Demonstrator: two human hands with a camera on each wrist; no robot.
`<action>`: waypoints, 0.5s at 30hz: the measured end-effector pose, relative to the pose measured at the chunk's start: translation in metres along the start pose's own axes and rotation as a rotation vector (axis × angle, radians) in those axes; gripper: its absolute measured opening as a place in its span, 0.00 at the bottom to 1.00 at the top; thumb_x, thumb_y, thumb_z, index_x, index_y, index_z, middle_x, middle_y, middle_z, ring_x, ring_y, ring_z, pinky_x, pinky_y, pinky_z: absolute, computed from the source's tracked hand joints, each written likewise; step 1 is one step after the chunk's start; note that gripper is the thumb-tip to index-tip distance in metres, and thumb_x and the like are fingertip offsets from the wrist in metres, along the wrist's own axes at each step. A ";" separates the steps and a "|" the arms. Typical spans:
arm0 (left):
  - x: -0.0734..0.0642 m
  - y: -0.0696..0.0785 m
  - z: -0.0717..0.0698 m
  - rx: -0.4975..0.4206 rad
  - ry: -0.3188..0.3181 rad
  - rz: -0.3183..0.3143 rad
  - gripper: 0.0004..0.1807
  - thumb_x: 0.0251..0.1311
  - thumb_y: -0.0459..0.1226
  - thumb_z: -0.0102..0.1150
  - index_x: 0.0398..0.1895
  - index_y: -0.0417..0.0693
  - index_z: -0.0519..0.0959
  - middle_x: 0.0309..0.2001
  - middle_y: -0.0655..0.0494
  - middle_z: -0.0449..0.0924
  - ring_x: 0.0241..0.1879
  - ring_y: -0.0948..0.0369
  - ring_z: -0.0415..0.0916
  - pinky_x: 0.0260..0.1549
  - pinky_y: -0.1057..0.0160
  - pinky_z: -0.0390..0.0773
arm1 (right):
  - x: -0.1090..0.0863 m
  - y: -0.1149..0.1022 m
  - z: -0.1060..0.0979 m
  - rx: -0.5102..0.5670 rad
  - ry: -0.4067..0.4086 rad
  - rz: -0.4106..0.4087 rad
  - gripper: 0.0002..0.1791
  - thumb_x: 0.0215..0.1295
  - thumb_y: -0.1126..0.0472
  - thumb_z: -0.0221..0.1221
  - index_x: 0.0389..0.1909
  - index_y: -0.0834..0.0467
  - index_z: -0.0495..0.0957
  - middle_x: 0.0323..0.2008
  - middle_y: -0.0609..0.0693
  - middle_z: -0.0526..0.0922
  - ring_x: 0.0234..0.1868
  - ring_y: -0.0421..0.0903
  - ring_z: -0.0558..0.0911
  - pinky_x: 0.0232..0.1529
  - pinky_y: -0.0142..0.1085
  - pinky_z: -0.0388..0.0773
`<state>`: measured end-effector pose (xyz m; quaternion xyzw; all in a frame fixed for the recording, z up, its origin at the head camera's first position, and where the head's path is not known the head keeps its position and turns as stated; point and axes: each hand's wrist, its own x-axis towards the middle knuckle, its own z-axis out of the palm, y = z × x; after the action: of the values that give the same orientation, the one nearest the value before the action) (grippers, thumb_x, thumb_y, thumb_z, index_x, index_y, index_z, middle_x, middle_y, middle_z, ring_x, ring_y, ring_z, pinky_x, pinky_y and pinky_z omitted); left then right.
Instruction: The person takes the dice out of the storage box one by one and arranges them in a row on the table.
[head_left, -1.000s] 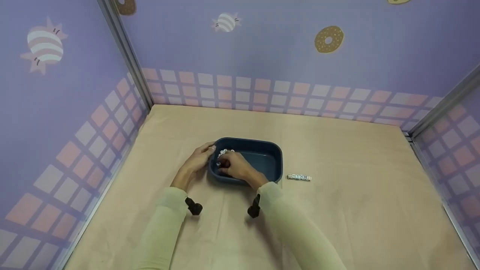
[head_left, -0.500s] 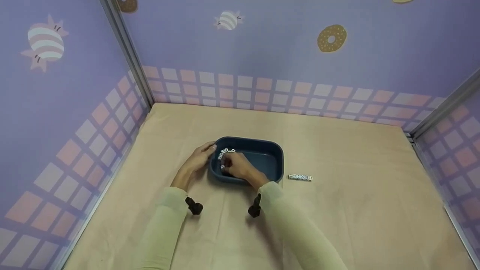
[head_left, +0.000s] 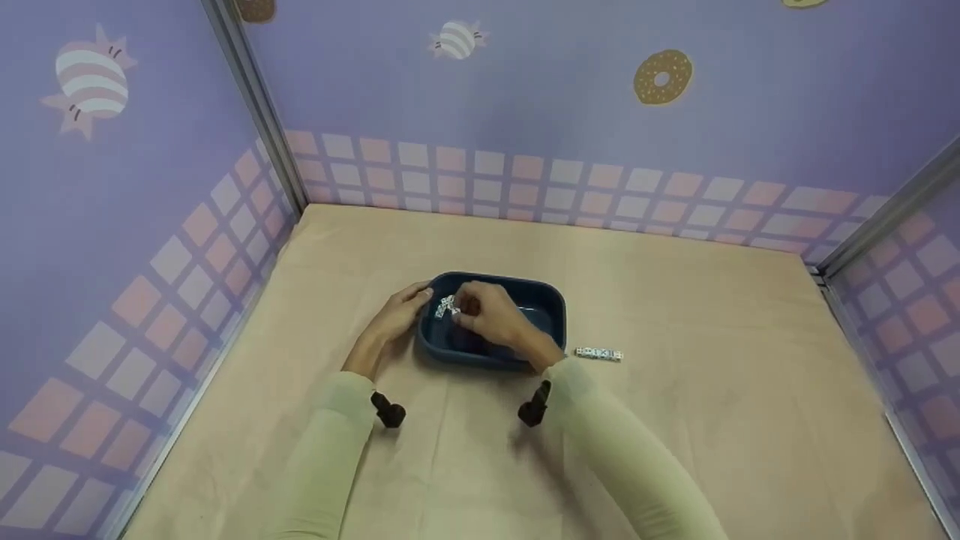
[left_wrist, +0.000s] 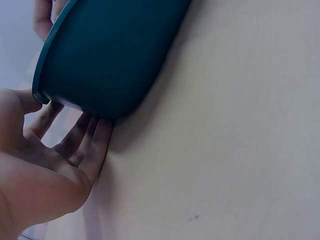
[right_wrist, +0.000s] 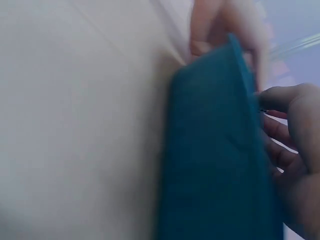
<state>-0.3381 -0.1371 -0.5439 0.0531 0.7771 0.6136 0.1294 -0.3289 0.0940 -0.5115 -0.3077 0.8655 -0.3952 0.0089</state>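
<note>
A dark blue rectangular box (head_left: 491, 358) stands on the cloth-covered table. My left hand (head_left: 398, 313) holds its left end, the thumb at the rim and the fingers (left_wrist: 95, 145) against the outer wall in the left wrist view. Over the box's interior, my right hand (head_left: 491, 311) pinches a small white die (head_left: 455, 310) between thumb and fingertips; the hand hides part of it. Several white dice (head_left: 444, 306) with dark dots lie in the box's left end. On the table to the right of the box, several dice form a straight row (head_left: 598, 354).
A beige cloth (head_left: 675, 420) covers the table. Purple printed walls (head_left: 540, 97) enclose its back and sides, with metal posts (head_left: 259, 112) at the corners. Dark wrist mounts (head_left: 534, 409) stick out under both sleeves.
My right hand has risen from the box's left end and moved slightly right and away from me, with a die at its fingertips. The left hand stays at the rim.
</note>
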 end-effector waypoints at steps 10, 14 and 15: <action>0.003 0.001 0.001 -0.020 -0.012 -0.034 0.28 0.85 0.46 0.45 0.80 0.43 0.66 0.77 0.40 0.66 0.76 0.46 0.65 0.74 0.47 0.67 | -0.051 0.010 -0.096 -0.034 0.122 -0.035 0.05 0.72 0.63 0.69 0.43 0.59 0.83 0.36 0.48 0.84 0.35 0.44 0.81 0.37 0.38 0.81; 0.002 0.000 0.000 -0.013 -0.010 -0.063 0.29 0.85 0.48 0.46 0.81 0.46 0.66 0.78 0.42 0.65 0.77 0.46 0.63 0.75 0.47 0.65 | -0.075 0.026 -0.128 -0.089 0.182 -0.004 0.05 0.72 0.63 0.69 0.43 0.59 0.83 0.37 0.48 0.85 0.36 0.44 0.82 0.38 0.38 0.81; 0.002 0.000 0.000 -0.014 -0.012 -0.067 0.29 0.85 0.48 0.45 0.81 0.46 0.65 0.79 0.42 0.64 0.77 0.46 0.63 0.75 0.47 0.64 | -0.081 0.030 -0.135 -0.106 0.193 0.002 0.05 0.71 0.63 0.69 0.43 0.59 0.83 0.37 0.48 0.85 0.36 0.44 0.82 0.37 0.37 0.80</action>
<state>-0.3401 -0.1366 -0.5438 0.0300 0.7735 0.6139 0.1549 -0.3142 0.2441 -0.4580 -0.2675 0.8822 -0.3767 -0.0903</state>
